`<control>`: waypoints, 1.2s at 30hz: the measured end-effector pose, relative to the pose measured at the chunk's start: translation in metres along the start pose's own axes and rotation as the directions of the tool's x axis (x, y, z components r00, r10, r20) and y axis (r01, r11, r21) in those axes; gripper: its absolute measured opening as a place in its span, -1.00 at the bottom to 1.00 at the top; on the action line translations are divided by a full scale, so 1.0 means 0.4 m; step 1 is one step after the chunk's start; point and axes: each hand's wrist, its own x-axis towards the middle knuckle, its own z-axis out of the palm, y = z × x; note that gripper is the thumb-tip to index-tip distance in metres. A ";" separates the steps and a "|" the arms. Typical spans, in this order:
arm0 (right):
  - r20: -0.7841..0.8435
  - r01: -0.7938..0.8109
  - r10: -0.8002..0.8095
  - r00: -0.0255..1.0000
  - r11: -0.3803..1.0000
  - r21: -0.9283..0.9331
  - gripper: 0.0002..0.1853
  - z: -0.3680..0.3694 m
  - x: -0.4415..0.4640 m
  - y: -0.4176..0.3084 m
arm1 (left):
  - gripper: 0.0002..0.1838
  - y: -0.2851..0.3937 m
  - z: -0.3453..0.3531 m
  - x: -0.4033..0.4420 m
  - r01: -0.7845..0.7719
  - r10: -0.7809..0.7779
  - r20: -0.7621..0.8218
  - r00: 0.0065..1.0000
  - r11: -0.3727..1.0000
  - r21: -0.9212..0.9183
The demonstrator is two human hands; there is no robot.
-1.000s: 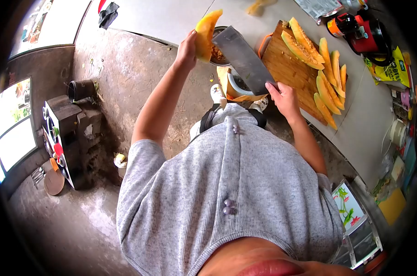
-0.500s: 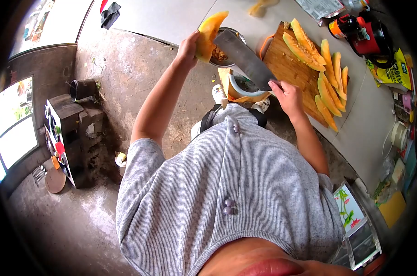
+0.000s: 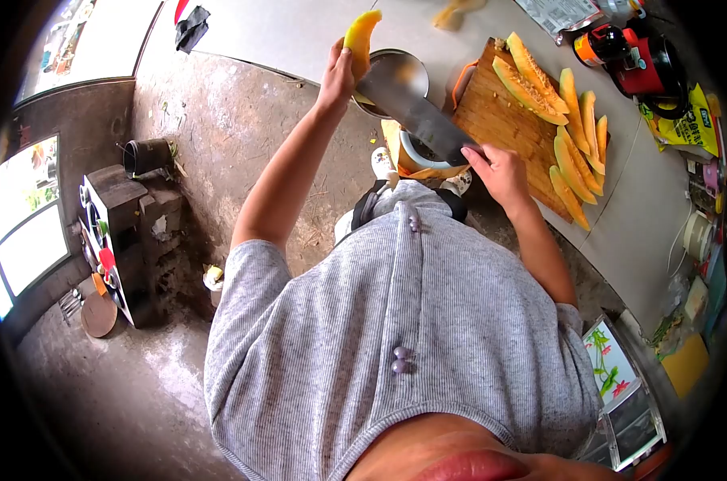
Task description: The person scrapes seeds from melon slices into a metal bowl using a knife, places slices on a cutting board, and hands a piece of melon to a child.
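Pale tabletop (image 3: 648,220) fills the upper right, and at upper centre, beside the bowl (image 3: 423,86), the left hand (image 3: 339,78) has its grip closed on a melon slice (image 3: 363,36), the right hand (image 3: 503,174) on the knife (image 3: 436,128), seemingly mid-scrape or mid-cut, the next move likely calling for steadiness.

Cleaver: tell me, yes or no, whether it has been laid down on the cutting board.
No, the right hand grips the cleaver, its blade pointing away from the cutting board.

Two hands (image 3: 339,78), one cleaver (image 3: 434,126), one bowl (image 3: 422,86), one cutting board (image 3: 489,108), at least eight melon slices (image 3: 572,108).
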 end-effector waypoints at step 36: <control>0.019 -0.100 0.098 0.995 0.991 0.089 -0.62 0.029 -0.005 0.037 | -0.62 0.003 -0.041 -0.005 0.453 -0.478 0.005 0.878 0.828 -0.330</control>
